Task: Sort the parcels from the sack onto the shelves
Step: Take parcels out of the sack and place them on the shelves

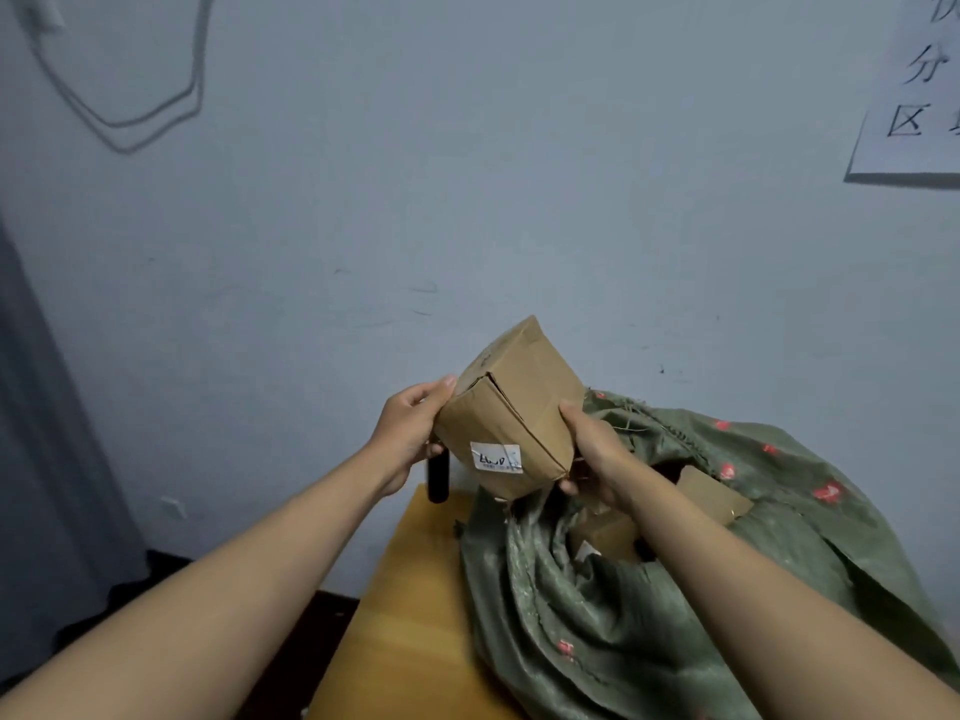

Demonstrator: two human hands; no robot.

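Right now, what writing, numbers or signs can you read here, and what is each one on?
"分" and "区": large black characters on the paper sign on the wall; the rest are cut off.
White sticker on the cardboard box, held by both hands: handwritten code, upside down and blurred, unreadable.
Red marks on the green sack: too small.

I see a plain brown cardboard parcel (511, 407) with a small white label (496, 458) bearing dark print. The sack (597, 615) under it is dull green, dotted with red marks. The table (410, 615) shows warm orange-yellow. The wall (467, 174) is pale grey-blue, and the paper sign (914, 96) on it is white with black characters.
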